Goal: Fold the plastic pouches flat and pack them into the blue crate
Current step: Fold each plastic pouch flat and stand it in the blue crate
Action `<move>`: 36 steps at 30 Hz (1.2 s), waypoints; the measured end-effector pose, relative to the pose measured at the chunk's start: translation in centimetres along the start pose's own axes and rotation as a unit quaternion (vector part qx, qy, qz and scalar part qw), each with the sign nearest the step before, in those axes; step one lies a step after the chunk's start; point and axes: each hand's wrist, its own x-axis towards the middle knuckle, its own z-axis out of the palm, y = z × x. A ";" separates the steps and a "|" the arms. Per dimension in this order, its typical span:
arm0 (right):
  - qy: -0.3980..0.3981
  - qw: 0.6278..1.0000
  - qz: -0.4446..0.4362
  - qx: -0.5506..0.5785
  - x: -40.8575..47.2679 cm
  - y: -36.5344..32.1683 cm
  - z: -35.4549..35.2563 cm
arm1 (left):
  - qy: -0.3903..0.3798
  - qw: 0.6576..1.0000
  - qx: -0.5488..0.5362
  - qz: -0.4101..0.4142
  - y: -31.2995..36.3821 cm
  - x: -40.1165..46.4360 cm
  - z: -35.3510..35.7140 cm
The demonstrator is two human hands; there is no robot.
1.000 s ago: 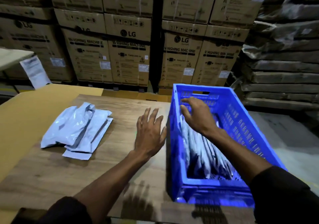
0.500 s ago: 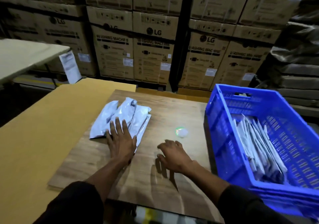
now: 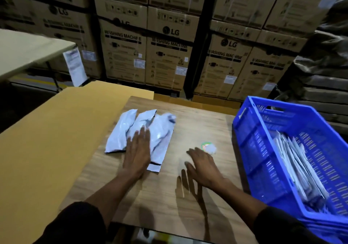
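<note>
The left grip (image 3: 138,154) lies flat, fingers straight and spread, palm pressing down on the small heap of plastic pouches (image 3: 143,131); it curls round nothing and simply pins the heap to the wooden surface (image 3: 197,112). The right grip (image 3: 202,165) hovers low just to the right of it, fingers loosely extended and blurred, holding nothing that I can make out. From the head camera, the one view there is, the pouches look pale, glossy and thin, three or so overlapping, creased and a little puffed with air; I would judge them very light, limp and slippery, so they will slide over one another and over the wood unless one palm holds them down. The best hold is probably a pinch at an edge or corner of the top pouch, for instance the lower end with the dark strip that sticks out just right of the left wrist, while the flat palm smooths the air out. Just beyond the right grip's fingertips sits a small round sticker or scrap (image 3: 207,147), too blurred to identify. Further right, well clear of both hands, stands the blue crate (image 3: 250,146), its slotted walls open at the top; inside it a row of already flattened pouches (image 3: 297,166) stands on edge, leaning together toward the crate's left wall, with room left on the far side.
</note>
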 end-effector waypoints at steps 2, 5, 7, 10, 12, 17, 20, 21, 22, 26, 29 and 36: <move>0.091 0.995 0.035 0.012 0.4 0.4 -0.1 | -0.001 0.996 0.014 0.093 1.5 -0.4 -0.8; 0.165 0.977 0.119 0.072 0.1 0.6 -1.0 | -0.002 0.976 0.029 0.214 3.7 -1.8 0.0; 0.168 0.973 0.135 0.077 -0.7 1.6 -0.9 | -0.011 0.960 0.032 0.280 4.6 -3.2 1.5; 0.063 0.992 0.102 0.027 -3.0 3.3 0.7 | -0.053 0.938 0.052 0.339 5.6 -5.1 3.1; -0.033 0.997 0.069 -0.007 -4.7 4.4 2.0 | -0.093 0.929 0.054 0.355 5.7 -5.6 3.7; -0.103 0.992 0.047 -0.058 -7.7 5.4 4.0 | -0.163 0.909 0.038 0.381 4.5 -5.2 3.8; -0.107 0.991 0.048 -0.059 -8.4 5.5 4.2 | -0.179 0.901 0.040 0.393 4.1 -4.5 3.5; -0.108 0.991 0.050 -0.060 -8.5 5.6 4.2 | -0.182 0.899 0.041 0.397 4.0 -4.3 3.6; -0.109 0.991 0.050 -0.062 -8.6 5.7 4.2 | -0.188 0.897 0.038 0.399 3.9 -4.2 3.7; -0.115 0.991 0.045 -0.055 -8.3 6.0 4.4 | -0.205 0.891 0.039 0.403 3.5 -3.8 4.0; -0.129 0.986 0.046 -0.090 -8.2 5.9 4.6 | -0.211 0.887 0.060 0.406 3.2 -3.7 4.3; -0.011 0.992 -0.023 -0.127 -7.2 4.9 4.1 | -0.124 0.931 0.011 0.343 7.2 -4.5 2.8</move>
